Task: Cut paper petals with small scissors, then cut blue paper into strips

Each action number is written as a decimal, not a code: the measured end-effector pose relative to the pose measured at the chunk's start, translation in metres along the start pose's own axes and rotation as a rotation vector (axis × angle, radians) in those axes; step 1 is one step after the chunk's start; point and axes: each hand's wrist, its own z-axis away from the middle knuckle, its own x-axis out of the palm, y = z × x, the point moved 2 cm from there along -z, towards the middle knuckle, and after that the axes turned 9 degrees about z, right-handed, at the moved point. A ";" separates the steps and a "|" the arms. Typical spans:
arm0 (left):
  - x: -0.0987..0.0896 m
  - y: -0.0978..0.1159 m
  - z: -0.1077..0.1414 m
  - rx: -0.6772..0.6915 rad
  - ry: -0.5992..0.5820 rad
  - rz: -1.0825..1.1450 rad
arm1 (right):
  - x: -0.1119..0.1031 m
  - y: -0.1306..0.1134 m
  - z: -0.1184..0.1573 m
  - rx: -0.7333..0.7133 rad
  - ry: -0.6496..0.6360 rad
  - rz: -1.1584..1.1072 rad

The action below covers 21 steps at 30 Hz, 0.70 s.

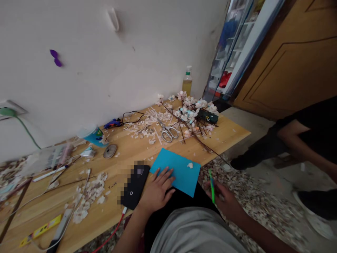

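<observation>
A bright blue sheet [181,177] lies at the table's front edge, its near corner hanging out over my lap. My left hand [158,191] rests on its left side, fingers spread flat. One small pale petal-like piece [190,165] sits on the sheet. To the right of the sheet and apart from it, my right hand [223,196] is closed round a slim bright green tool [212,186], held nearly upright. Whether that is a pen or a knife I cannot tell. Beside my left hand lies a black phone [137,186].
Scissors [169,134] lie before branches with white blossoms [193,109]. A bottle [187,82] stands behind them. At left are a blue cup [92,135], a round lid [110,151], a knife [61,225] and cables. Shavings cover the floor [252,200]. Another person's arm [297,140] is at right.
</observation>
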 end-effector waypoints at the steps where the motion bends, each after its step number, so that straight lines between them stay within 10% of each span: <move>1: 0.001 0.000 -0.001 -0.028 0.006 -0.009 | -0.003 -0.014 0.001 -0.083 0.081 0.057; 5: 0.008 -0.002 -0.004 -0.065 0.039 -0.060 | 0.009 -0.071 -0.014 -0.362 -0.128 0.004; 9: 0.011 -0.004 -0.004 -0.055 0.030 -0.056 | 0.047 -0.096 -0.062 -0.298 -0.221 -0.257; 13: 0.008 -0.003 0.000 -0.054 0.035 -0.019 | 0.060 -0.085 -0.079 -0.094 0.226 -0.359; 17: 0.006 -0.003 0.002 -0.079 0.059 0.026 | 0.029 -0.057 -0.038 0.035 0.702 -0.233; 21: 0.006 -0.009 -0.007 -0.108 0.084 0.083 | 0.021 -0.027 -0.001 0.059 0.488 -0.125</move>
